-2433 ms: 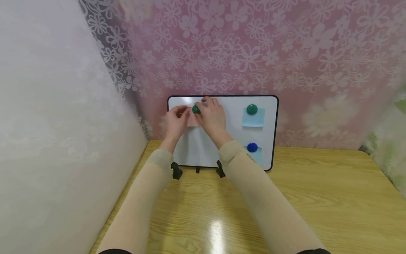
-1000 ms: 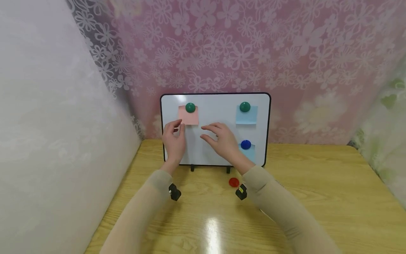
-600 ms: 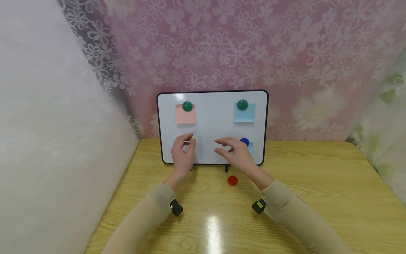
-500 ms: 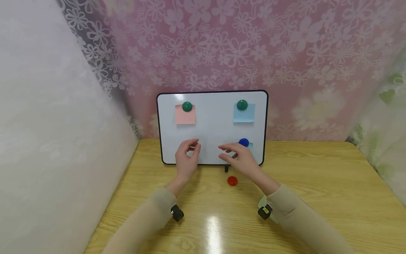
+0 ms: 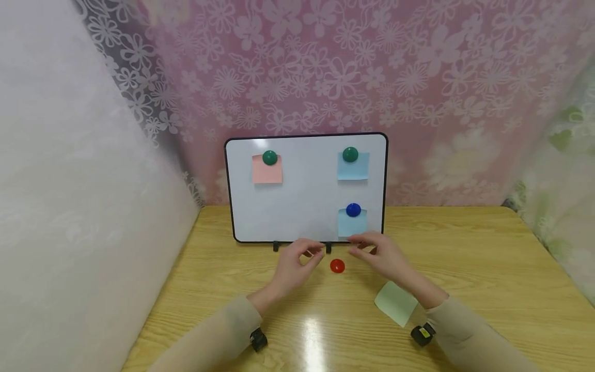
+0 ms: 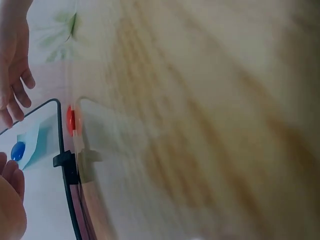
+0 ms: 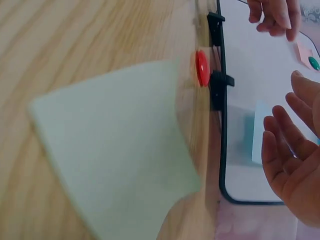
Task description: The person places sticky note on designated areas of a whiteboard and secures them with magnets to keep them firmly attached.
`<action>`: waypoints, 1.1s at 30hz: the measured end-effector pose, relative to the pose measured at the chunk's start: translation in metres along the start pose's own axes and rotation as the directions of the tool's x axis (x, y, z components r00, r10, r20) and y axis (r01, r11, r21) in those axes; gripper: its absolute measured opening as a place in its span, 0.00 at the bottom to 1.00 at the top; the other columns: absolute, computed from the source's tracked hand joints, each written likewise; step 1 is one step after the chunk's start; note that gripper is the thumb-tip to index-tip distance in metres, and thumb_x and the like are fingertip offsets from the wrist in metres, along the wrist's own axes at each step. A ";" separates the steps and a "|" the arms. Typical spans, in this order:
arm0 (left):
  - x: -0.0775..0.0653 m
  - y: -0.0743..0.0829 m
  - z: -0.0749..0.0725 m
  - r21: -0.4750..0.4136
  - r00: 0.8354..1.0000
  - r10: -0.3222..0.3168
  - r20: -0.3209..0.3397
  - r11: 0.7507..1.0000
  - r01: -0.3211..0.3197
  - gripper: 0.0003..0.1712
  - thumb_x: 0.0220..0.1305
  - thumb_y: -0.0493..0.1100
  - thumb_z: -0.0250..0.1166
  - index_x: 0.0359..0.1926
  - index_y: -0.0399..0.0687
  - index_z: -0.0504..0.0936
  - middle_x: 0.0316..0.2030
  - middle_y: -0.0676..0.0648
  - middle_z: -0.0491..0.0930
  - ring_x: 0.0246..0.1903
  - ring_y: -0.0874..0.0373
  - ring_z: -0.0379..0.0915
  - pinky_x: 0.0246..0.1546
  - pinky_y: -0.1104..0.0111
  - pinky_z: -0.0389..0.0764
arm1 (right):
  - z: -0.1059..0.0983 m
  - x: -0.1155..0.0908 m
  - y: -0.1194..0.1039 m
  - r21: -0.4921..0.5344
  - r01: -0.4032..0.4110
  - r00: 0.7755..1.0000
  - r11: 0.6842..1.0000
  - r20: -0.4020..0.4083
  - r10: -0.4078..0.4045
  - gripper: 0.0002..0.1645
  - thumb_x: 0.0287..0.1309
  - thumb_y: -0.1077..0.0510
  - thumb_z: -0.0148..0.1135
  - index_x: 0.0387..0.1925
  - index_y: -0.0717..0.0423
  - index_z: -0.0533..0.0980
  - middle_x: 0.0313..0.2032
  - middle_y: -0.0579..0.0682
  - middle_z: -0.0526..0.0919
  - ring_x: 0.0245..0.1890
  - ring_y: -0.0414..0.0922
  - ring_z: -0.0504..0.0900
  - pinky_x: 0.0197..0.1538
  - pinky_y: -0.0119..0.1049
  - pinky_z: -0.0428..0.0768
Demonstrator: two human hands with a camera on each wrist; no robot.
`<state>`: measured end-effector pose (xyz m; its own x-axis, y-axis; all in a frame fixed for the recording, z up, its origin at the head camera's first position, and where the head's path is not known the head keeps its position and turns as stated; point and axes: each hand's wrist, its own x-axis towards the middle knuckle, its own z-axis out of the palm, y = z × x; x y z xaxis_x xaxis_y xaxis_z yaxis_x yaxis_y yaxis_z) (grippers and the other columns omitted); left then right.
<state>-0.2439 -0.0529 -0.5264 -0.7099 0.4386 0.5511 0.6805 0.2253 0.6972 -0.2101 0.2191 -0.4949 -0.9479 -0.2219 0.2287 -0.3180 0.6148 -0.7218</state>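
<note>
Both hands hover low in front of the whiteboard (image 5: 307, 206). My left hand (image 5: 297, 263) is left of a red round magnet (image 5: 337, 266), fingers relaxed and holding nothing. To the magnet's right is my right hand (image 5: 383, 256), fingers loosely bent with a gap to the thumb. A pale green sticky note (image 5: 396, 304) lies on the table near the right forearm; the right wrist view shows its edges curling. On the board, a green magnet (image 5: 269, 157) sits on a pink note (image 5: 267, 174), another green magnet (image 5: 350, 154) on a blue note (image 5: 353, 170), and a blue magnet (image 5: 353, 210) on a lower blue note (image 5: 351, 226).
The whiteboard stands on small black feet (image 5: 328, 247) at the back of the wooden table (image 5: 465, 268). A flowered pink curtain (image 5: 325, 77) hangs behind it. A pale wall (image 5: 93, 206) borders the left side.
The right hand has let go of the green magnet on the pink note. Both hands have come down and away from the board, toward the red magnet. The green note has come into view.
</note>
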 end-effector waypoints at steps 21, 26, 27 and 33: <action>-0.007 0.017 0.012 0.066 0.869 -0.209 0.448 0.977 0.201 0.16 0.76 0.43 0.70 0.60 0.48 0.88 0.55 0.52 0.87 0.48 0.67 0.80 0.51 0.70 0.82 | -0.056 -0.064 0.034 -0.061 -0.121 0.981 0.991 0.148 0.128 0.20 0.73 0.52 0.71 0.59 0.57 0.85 0.55 0.52 0.88 0.48 0.46 0.86 0.47 0.38 0.86; -0.004 0.020 0.016 0.139 0.852 -0.206 0.482 0.978 0.158 0.18 0.76 0.47 0.70 0.62 0.50 0.86 0.57 0.53 0.86 0.52 0.63 0.81 0.54 0.69 0.81 | -0.063 -0.069 0.039 -0.088 -0.138 0.979 0.986 0.141 0.150 0.20 0.72 0.51 0.71 0.59 0.57 0.85 0.54 0.52 0.88 0.48 0.45 0.86 0.48 0.40 0.86; -0.003 0.021 0.017 0.171 0.848 -0.200 0.490 0.976 0.131 0.18 0.77 0.48 0.69 0.63 0.50 0.86 0.57 0.53 0.86 0.53 0.62 0.81 0.55 0.69 0.80 | -0.064 -0.070 0.041 -0.093 -0.138 0.978 0.986 0.145 0.151 0.20 0.72 0.51 0.71 0.60 0.57 0.85 0.54 0.52 0.88 0.48 0.45 0.86 0.49 0.41 0.86; 0.002 0.021 0.025 0.377 0.820 -0.163 0.548 0.924 -0.068 0.21 0.76 0.52 0.69 0.65 0.52 0.85 0.61 0.55 0.83 0.64 0.58 0.77 0.68 0.64 0.74 | -0.067 -0.074 0.049 -0.093 -0.154 0.970 0.984 0.177 0.169 0.22 0.72 0.50 0.71 0.61 0.56 0.84 0.54 0.52 0.88 0.48 0.46 0.86 0.50 0.40 0.85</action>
<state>-0.2268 -0.0258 -0.5218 -0.5935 0.8001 0.0872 0.7457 0.5060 0.4335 -0.1569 0.3167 -0.5035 -0.9694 -0.2449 -0.0157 -0.1682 0.7096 -0.6843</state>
